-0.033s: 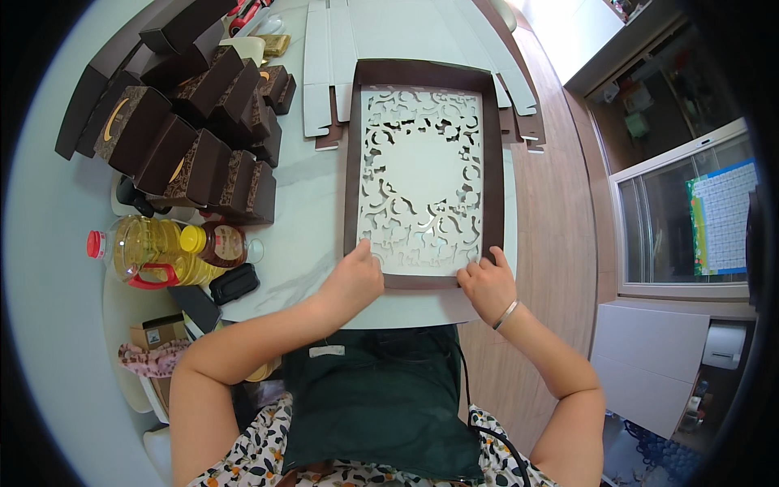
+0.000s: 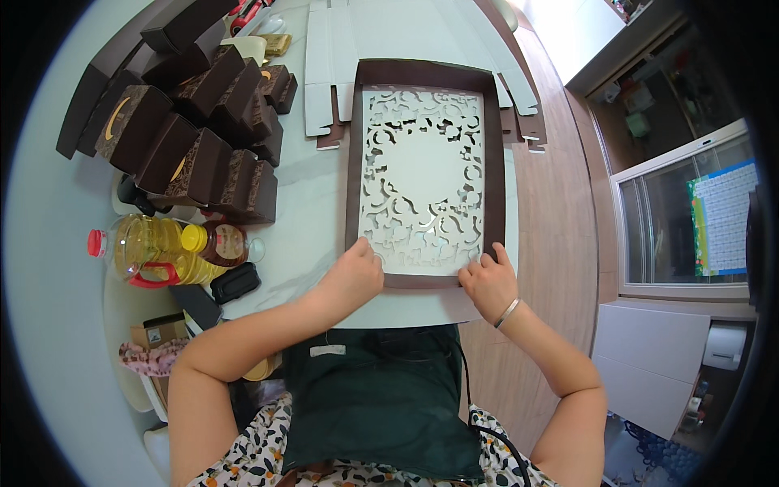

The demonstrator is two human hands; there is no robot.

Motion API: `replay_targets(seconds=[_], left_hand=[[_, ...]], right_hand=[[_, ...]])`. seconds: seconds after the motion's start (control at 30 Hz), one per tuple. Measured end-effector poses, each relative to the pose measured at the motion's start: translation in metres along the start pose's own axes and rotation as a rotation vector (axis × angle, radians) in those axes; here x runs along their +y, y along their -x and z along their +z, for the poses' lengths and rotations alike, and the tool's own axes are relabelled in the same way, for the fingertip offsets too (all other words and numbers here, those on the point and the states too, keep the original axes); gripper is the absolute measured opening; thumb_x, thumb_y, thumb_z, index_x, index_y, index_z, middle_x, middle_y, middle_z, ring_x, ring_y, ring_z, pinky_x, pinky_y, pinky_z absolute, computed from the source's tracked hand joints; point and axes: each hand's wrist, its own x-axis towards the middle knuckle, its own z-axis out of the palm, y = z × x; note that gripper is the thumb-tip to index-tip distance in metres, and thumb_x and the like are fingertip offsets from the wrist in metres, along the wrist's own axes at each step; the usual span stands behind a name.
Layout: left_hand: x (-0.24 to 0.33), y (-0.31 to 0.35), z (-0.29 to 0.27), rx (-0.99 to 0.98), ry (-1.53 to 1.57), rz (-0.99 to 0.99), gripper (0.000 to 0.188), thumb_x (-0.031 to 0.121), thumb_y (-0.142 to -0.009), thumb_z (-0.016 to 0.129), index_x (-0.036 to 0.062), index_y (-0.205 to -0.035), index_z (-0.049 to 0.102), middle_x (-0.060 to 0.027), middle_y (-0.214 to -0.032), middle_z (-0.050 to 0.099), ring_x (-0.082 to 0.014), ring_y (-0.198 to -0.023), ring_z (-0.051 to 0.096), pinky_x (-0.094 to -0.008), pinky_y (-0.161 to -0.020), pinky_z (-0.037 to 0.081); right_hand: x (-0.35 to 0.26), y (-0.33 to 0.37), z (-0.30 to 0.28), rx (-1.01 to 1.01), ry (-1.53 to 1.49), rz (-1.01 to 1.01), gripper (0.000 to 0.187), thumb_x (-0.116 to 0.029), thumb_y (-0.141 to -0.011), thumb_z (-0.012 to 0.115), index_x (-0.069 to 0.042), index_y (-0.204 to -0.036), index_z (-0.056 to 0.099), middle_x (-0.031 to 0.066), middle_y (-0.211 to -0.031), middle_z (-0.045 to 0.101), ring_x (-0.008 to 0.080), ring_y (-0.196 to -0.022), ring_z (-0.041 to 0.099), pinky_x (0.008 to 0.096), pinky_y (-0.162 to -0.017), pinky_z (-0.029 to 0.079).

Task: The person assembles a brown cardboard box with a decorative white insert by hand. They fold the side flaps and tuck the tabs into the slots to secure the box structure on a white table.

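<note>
In front of me a shallow dark brown cardboard box (image 2: pixel 497 187) lies on the table, its pale cut-out inside panel (image 2: pixel 422 166) showing curling openings around a plain middle. My left hand (image 2: pixel 357 269) is closed on the box's near left corner, fingers curled over the wall. At the near right corner my right hand (image 2: pixel 489 284), with a bracelet on the wrist, grips the wall, thumb side toward the inside. The undersides of my fingers are hidden.
Flat, unfolded cardboard (image 2: pixel 406 32) lies beyond the box. Stacked dark brown boxes (image 2: pixel 195 162) stand at the left, near an oil bottle (image 2: pixel 146 243), a yellow-capped jar (image 2: pixel 223 243) and a black case (image 2: pixel 235 282). The marble-patterned table (image 2: pixel 312 195) ends just right of the box.
</note>
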Motion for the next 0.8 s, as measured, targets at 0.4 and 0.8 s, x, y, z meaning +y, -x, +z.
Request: replay_targets(seconds=[0.4,0.8], left_hand=[[-0.042,-0.005,-0.008,-0.089,0.306,0.258,0.012,0.023,-0.069,0.073,0.0157,-0.079,0.073,0.0027,-0.083,0.059,-0.0176,-0.093,0.057,-0.0328,-0.092,0.042],[0.002,-0.029,0.006,0.293,0.531,0.326,0.009,0.022,-0.076,0.063,0.0190,-0.069,0.067,0.0063,-0.078,0.053,-0.0157,-0.095,0.053,-0.0413,-0.108,0.036]], right_hand=[[0.040,-0.013,0.002,-0.370,-0.126,-0.242,0.014,-0.011,-0.076,0.067,-0.017,-0.088,0.069,0.0027,-0.085,0.069,0.0198,-0.092,0.065,0.0362,-0.093,0.041],[-0.046,-0.010,-0.021,0.043,-0.552,-0.129,0.010,-0.020,-0.077,0.071,-0.014,-0.084,0.067,0.0044,-0.082,0.060,0.0218,-0.085,0.061,0.0376,-0.073,0.047]])
